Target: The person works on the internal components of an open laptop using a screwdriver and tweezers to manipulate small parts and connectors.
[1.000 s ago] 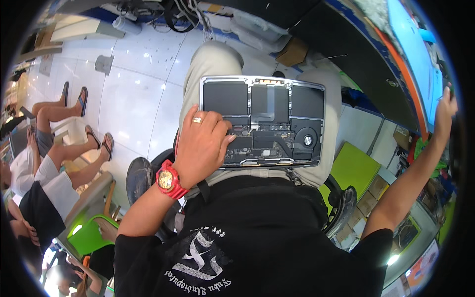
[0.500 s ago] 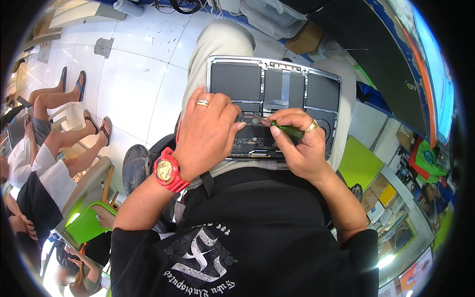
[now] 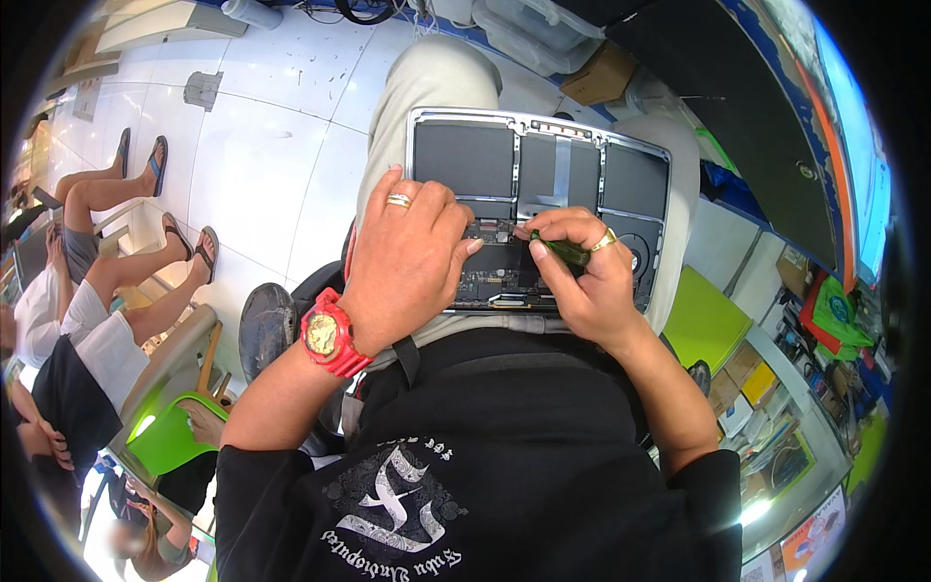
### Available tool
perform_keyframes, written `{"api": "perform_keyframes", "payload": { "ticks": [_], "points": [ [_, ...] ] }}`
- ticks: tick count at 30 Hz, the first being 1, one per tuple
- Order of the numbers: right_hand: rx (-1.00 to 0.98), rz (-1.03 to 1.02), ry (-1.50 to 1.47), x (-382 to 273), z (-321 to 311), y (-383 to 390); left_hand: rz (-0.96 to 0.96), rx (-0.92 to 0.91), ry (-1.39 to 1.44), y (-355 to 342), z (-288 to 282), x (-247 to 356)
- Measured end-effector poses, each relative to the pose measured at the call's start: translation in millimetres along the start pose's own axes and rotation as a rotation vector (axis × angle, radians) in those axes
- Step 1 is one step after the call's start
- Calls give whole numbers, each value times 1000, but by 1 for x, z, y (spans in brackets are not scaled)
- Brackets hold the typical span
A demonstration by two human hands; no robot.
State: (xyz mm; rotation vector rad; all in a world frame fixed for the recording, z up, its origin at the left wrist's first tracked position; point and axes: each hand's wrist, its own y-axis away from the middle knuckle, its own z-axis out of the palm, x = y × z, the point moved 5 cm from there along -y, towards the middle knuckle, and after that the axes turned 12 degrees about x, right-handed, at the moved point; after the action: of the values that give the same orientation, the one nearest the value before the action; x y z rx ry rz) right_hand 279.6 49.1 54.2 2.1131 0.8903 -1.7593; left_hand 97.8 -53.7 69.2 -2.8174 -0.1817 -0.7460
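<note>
1. Laptop (image 3: 555, 184) lay opened across lap (image 3: 441, 82), likely as bench.
2. Left hand (image 3: 412, 257) bent over its left side, perhaps steadying; couldn't tell if gripping.
3. Right hand (image 3: 593, 289) pinched green tool (image 3: 566, 253) at board (image 3: 497, 279), presumably for fine control.

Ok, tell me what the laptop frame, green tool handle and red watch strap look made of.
Laptop frame: probably metal, given its silvery shine. Green tool handle in the right hand: likely glossy plastic, perhaps translucent, from its deep green sheen. Red watch strap: rubber or resin, judging by its even colour and moulded look.
</note>
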Motion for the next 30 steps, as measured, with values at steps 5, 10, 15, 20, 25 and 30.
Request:
{"api": "perform_keyframes", "payload": {
  "ticks": [5, 10, 15, 20, 25, 30],
  "points": [
    [-20, -16, 20, 1, 2, -1, -2, 0, 0, 0, -1, 0],
    [22, 275, -233, 21, 5, 6, -3, 3, 1, 0, 0, 0],
    [6, 401, -336, 27, 6, -1, -3, 6, 0, -1, -1, 0],
    [38, 482, -412, 28, 8, -2, -4, -5, -1, -1, 0, 0],
    [-88, -39, -44, 9, 8, -4, 47, -16, -39, 2, 3, 3],
    [-84, -93, -19, 6, 8, -2, 54, -28, -34, 3, 3, 5]
  ]
}}
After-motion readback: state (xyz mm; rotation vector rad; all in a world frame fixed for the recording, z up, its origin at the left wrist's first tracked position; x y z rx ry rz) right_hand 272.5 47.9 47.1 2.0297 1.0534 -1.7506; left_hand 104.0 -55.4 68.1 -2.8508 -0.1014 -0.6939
